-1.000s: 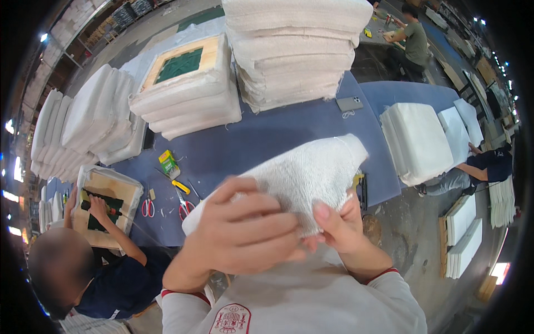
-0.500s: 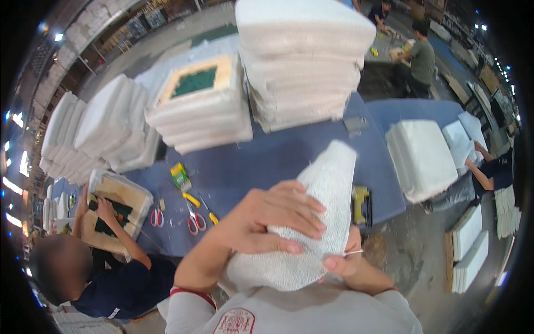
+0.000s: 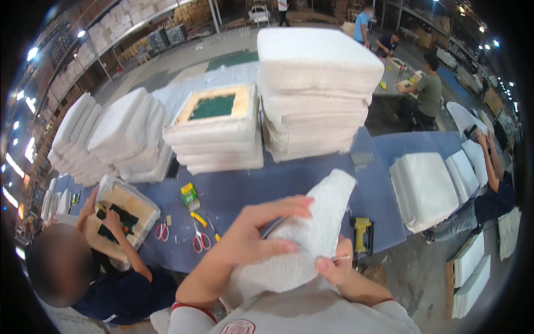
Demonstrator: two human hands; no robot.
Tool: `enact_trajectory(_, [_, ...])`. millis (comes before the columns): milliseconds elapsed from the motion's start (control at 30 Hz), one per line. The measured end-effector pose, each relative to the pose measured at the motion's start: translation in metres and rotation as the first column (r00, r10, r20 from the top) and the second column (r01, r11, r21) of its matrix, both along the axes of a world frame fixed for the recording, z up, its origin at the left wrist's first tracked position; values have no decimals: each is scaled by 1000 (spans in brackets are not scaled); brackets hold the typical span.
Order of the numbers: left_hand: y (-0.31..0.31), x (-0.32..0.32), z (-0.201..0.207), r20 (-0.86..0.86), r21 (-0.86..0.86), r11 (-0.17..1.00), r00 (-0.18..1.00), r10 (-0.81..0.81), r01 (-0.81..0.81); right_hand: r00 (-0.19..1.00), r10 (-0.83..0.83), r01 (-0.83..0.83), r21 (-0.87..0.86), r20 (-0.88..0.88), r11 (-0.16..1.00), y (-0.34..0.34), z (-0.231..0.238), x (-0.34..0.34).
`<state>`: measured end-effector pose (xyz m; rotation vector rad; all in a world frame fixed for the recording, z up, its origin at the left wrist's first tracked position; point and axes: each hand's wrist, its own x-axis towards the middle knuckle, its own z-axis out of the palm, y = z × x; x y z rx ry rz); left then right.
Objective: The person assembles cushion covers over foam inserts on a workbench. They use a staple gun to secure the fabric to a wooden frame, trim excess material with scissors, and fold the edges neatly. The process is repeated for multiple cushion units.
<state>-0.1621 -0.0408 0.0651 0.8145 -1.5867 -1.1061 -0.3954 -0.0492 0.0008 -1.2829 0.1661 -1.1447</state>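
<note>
A curved piece covered in white woven fabric (image 3: 314, 231) is held up close to my chest, its narrow end pointing away to the right. My right hand (image 3: 336, 270) grips its near right edge, thumb on top and the other fingers mostly hidden underneath. A thin pale strand or strip sticks out beside that thumb; I cannot tell what it is. Over the left side of the piece is my left hand (image 3: 261, 231), its fingers stretched and apart from the thumb, which lies by the fabric. Right of the piece, a yellow and black staple gun (image 3: 362, 236) lies on the blue-covered table (image 3: 245, 186).
Stacks of white padded seats (image 3: 320, 94) stand along the table's far side. Two red-handled scissors (image 3: 201, 242), a yellow-handled screwdriver (image 3: 213, 228) and a green-yellow box (image 3: 189, 196) lie at left. A co-worker (image 3: 119, 292) works on a wooden frame (image 3: 146, 214); another stands at right.
My left hand's fingers have lifted and spread from the fabric. The white piece has dipped slightly. The view has tilted up, showing more of the hall.
</note>
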Motion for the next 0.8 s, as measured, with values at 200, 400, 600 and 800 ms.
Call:
enact_trajectory(200, [33,-5,11,124,79,942,941,316,-327,994,87,-89,-45,-62,995,-11,-4,12])
enact_trajectory(400, [18,23,5,271,-309,950,961,54,33,983,184,-183,83,-1,980,-2,3,27])
enact_trajectory(600, [29,30,9,362,-298,949,908,209,-100,999,31,-29,-209,10,978,-9,-18,45])
enact_trajectory(800, [75,7,6,312,-75,835,783,539,-545,992,-15,-23,-290,-128,957,-12,-16,41])
